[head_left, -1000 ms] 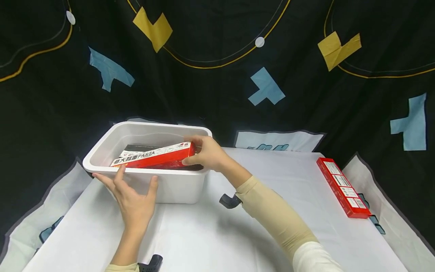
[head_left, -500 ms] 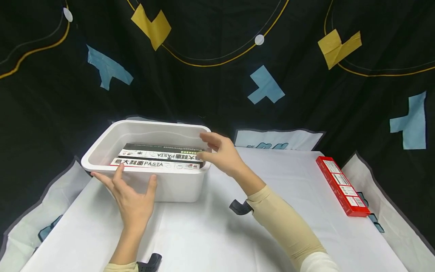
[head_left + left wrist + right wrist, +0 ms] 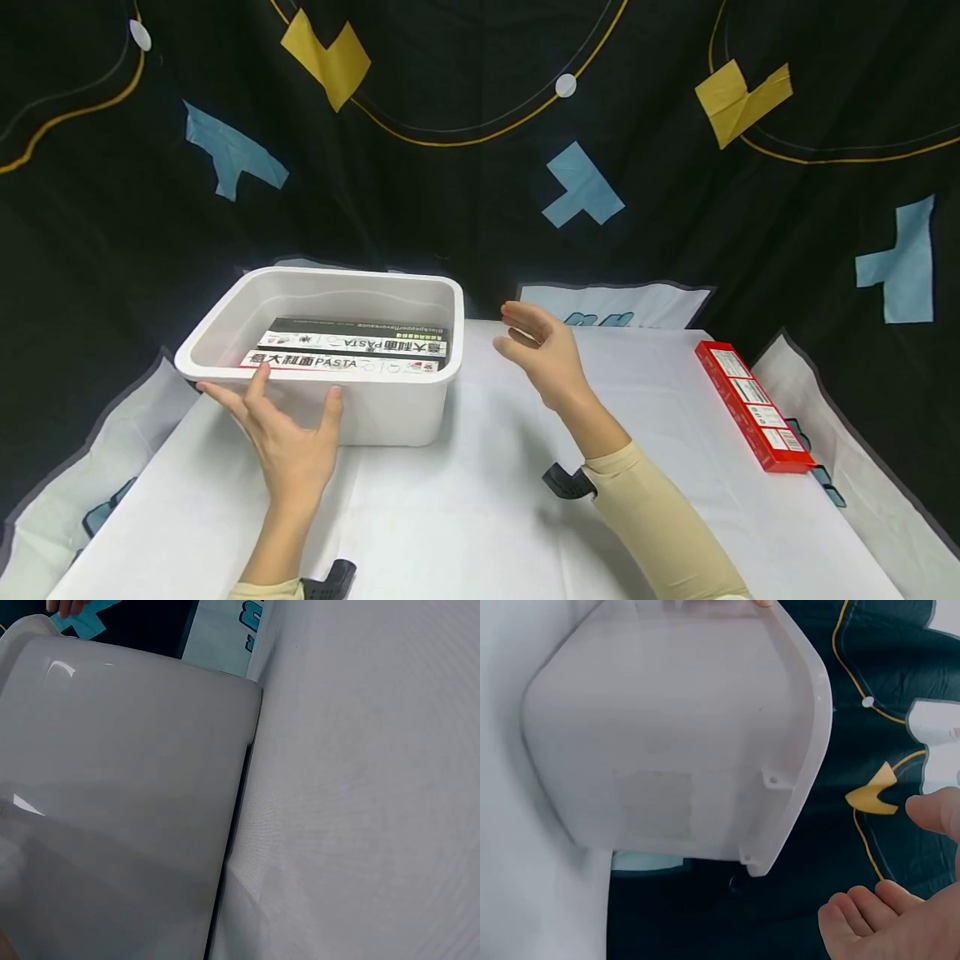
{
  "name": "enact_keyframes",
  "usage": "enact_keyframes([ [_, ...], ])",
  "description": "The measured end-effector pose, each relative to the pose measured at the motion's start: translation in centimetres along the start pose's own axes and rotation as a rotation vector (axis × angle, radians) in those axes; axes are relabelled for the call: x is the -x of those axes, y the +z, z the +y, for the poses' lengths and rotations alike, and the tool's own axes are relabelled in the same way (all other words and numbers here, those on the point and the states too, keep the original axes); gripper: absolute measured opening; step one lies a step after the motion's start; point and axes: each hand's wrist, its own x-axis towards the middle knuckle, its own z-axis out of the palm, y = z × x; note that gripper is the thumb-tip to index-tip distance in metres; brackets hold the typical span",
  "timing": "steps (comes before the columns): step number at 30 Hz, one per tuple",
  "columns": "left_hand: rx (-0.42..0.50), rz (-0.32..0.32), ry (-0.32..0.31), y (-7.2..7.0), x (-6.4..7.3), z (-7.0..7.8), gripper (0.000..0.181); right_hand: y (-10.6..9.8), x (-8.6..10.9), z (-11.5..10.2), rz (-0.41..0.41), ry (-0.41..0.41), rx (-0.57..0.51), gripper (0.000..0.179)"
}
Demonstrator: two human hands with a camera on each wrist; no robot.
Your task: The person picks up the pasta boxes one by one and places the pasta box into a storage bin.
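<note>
A white plastic bin (image 3: pixel 390 408) stands at the left of the table. Inside it lie two pasta boxes side by side: a white-topped pasta box (image 3: pixel 345 362) with a red edge at the near wall, and a black and white pasta box (image 3: pixel 360 335) behind it. My left hand (image 3: pixel 288 450) rests against the bin's near wall, its fingers spread and one fingertip over the rim. To the right of the bin, my right hand (image 3: pixel 547 354) hangs in the air with nothing in it, fingers slightly bent and apart from the thumb. The right wrist view shows that hand (image 3: pixel 907 900) beside the bin's end wall.
A red box (image 3: pixel 753 408) with white label panels lies near the table's right edge. Behind the white table (image 3: pixel 480 517) hangs a black curtain (image 3: pixel 465 217) with yellow and blue tape shapes.
My right hand has let go of the red and white pasta box, which now lies flat in the bin, and has moved out to the right. My left hand stays at the near wall.
</note>
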Motion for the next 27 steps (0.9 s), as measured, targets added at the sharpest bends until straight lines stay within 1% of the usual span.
enact_keyframes([
  [9,0.007,0.013,0.025,0.0,0.0,-0.1,0.086,-2.7,1.8,1.3,0.010,0.037,-0.034,0.052],
  [14,0.004,0.004,0.023,-0.1,0.1,-0.1,0.087,-4.4,2.8,1.7,0.045,0.052,-0.028,0.051],
  [21,0.007,-0.007,0.014,0.0,0.1,0.0,0.087,-6.7,4.2,2.2,0.092,0.032,-0.022,0.051],
  [23,0.008,-0.008,0.016,0.0,0.0,0.0,0.087,-7.3,4.6,2.5,0.117,0.041,-0.031,0.051],
  [27,0.010,-0.006,0.023,0.0,0.0,0.0,0.087,-8.5,5.5,3.0,0.166,0.075,-0.008,0.050],
])
